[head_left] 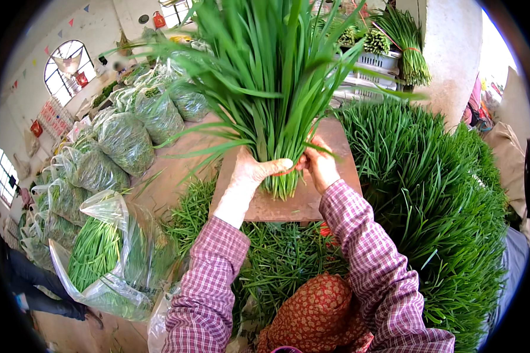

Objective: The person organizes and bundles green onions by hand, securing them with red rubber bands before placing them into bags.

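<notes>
A thick bunch of long green chive-like leaves (271,88) stands upright on a brown board (288,206), cut ends down. My left hand (250,170) wraps around the base of the bunch from the left. On the bunch's right side, my right hand (319,166) pinches the same base, fingers closed against the stems. Both forearms wear plaid sleeves and come in from the lower edge.
A big heap of loose green leaves (430,194) fills the right side, with more (277,259) under my arms. Clear plastic bags stuffed with greens (126,141) line the left; one open bag (106,253) lies near. White crates (377,65) and tied bundles (412,47) stand behind.
</notes>
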A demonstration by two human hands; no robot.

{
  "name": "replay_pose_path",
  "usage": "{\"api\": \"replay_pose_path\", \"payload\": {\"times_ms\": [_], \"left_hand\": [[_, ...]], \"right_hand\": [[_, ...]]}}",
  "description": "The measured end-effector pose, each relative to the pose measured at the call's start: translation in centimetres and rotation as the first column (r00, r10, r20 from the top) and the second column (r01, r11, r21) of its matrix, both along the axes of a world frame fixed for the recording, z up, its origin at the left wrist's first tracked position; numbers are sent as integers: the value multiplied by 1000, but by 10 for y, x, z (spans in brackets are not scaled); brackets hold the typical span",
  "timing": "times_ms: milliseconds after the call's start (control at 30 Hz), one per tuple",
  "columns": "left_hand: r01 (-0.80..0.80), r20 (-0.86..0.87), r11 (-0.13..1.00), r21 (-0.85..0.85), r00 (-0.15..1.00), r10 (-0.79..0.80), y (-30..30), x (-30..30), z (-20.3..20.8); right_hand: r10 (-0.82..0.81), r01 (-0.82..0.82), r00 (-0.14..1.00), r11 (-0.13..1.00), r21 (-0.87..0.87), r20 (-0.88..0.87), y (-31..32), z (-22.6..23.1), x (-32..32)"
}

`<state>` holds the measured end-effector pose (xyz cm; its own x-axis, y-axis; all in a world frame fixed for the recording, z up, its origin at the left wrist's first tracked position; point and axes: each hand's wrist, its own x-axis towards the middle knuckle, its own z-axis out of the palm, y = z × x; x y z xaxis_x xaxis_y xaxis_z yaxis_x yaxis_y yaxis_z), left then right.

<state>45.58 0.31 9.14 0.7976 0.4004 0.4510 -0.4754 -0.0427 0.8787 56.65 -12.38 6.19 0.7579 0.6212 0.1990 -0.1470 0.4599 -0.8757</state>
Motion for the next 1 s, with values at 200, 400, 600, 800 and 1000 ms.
{"api": "replay_pose_path", "payload": {"times_ms": [200, 400, 600, 800, 1000], "left_hand": [[137, -32, 990, -41, 990, -138, -1, -1, 14], [-26, -65, 983, 182, 997, 38, 11, 15, 2], [391, -314, 920, 24, 876, -365, 5, 24, 70], [457, -528, 856, -240, 679, -510, 3, 44, 37], [518, -686, 453, 726, 591, 425, -25, -2, 18]], "right_hand": [[-30, 35, 998, 992, 118, -47, -8, 7, -7], [56, 17, 971, 954, 300, -232, -5, -32, -10], [179, 16, 941, 823, 569, -286, -17, -11, -38], [114, 192, 852, 840, 507, -511, -35, -45, -70], [-188, 310, 815, 940, 140, -548, -28, -70, -59]]}}
